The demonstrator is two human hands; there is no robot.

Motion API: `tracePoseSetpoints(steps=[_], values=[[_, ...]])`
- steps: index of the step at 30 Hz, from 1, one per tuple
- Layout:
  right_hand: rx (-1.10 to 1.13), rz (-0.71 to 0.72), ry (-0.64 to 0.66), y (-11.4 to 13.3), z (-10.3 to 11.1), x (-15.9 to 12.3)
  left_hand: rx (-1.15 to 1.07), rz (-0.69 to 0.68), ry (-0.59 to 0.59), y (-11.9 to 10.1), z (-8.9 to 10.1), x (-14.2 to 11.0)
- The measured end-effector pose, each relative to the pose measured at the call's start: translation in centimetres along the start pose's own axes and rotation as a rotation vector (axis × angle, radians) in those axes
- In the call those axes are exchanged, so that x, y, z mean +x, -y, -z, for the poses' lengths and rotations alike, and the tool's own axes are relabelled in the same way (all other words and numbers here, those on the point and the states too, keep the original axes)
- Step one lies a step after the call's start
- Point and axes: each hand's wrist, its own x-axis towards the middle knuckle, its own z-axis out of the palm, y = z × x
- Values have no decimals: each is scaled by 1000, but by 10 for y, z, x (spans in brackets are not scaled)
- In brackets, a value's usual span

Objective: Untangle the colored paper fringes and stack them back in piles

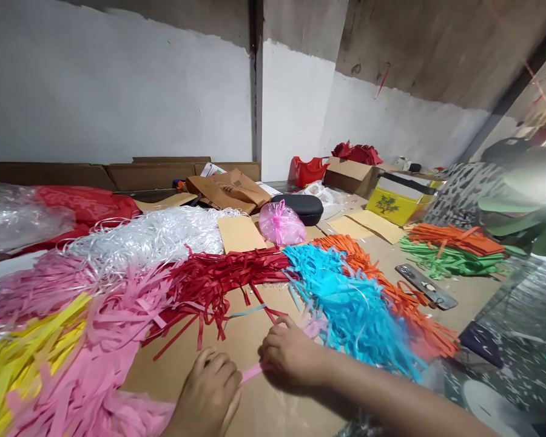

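Note:
A pink strip (251,372) is stretched between my two hands, low over the brown cardboard surface. My left hand (209,388) is closed around its left end, fingers curled. My right hand (287,352) grips the strip further right, and a pale pink end pokes out past the knuckles. Beyond my hands lies a bundle of dark red strips (227,270). Bright blue strips (346,297) are heaped just right of my right hand. Pink strips (109,352) pile up on the left, next to yellow strips (45,343).
Shiny white strands (150,240) and a pink plastic bag (282,223) lie behind. Orange strips (400,309), a phone (425,286) and green strips (450,258) are to the right. A black case (303,208), a yellow box (398,197) and a cardboard box (348,176) stand near the wall.

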Motion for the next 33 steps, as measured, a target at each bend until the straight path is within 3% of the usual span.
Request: tracePoseSetpoints(steps=[5, 9, 13, 20, 24, 28, 30, 33], values=[[-197, 131, 109, 9, 19, 11, -29, -45, 27, 2, 7, 0], [-200, 152, 35, 22, 4, 21, -30, -83, 17, 3, 13, 1], [-148, 107, -27, 21, -4, 20, -47, -47, 17, 1, 12, 0], [-133, 5, 246, 4, 22, 23, -77, 15, 9, 0, 5, -2], [-55, 39, 131, 5, 15, 24, -73, 11, -40, 0, 0, -3], [-71, 214, -36, 7, 4, 24, -76, -12, -27, 1, 3, -4], [-82, 261, -55, 7, -1, 26, -73, -17, -18, 1, 5, -5], [-65, 191, -34, 7, -7, 28, -56, -15, -24, 0, 3, -5]])
